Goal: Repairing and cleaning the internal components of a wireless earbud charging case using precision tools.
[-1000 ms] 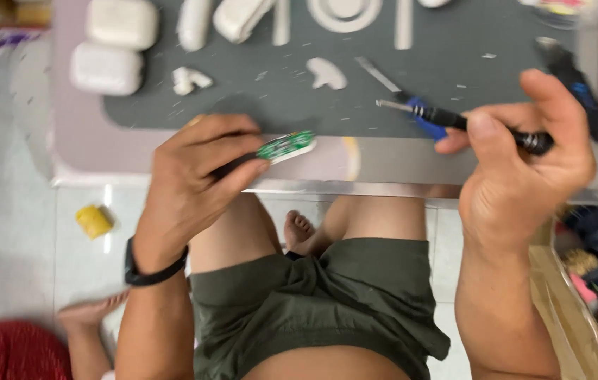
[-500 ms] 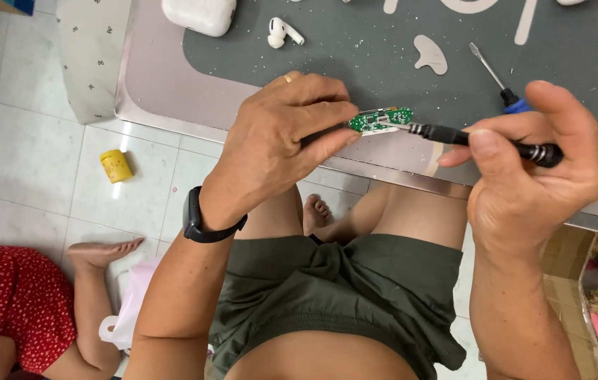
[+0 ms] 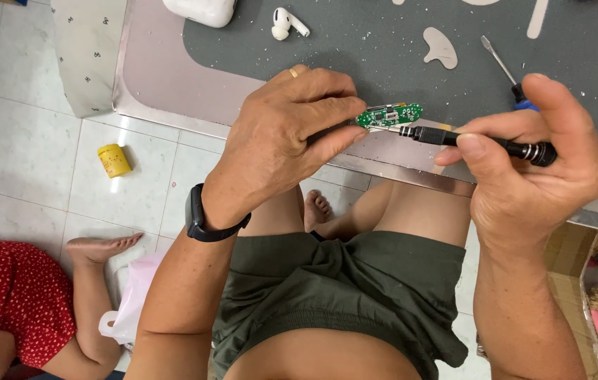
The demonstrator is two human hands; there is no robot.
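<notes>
My left hand [image 3: 281, 134] pinches the small green circuit board [image 3: 389, 115] at upper centre, above the counter [image 3: 165, 77] edge. My right hand [image 3: 524, 169] grips the black screwdriver [image 3: 475, 141], tip on the board; work looks midway, unfinished.

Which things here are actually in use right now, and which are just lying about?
In use:
left hand pinching small green circuit board
right hand holding black precision screwdriver

Lying about:
white earbud
blue-handled screwdriver
yellow pot on floor
</notes>
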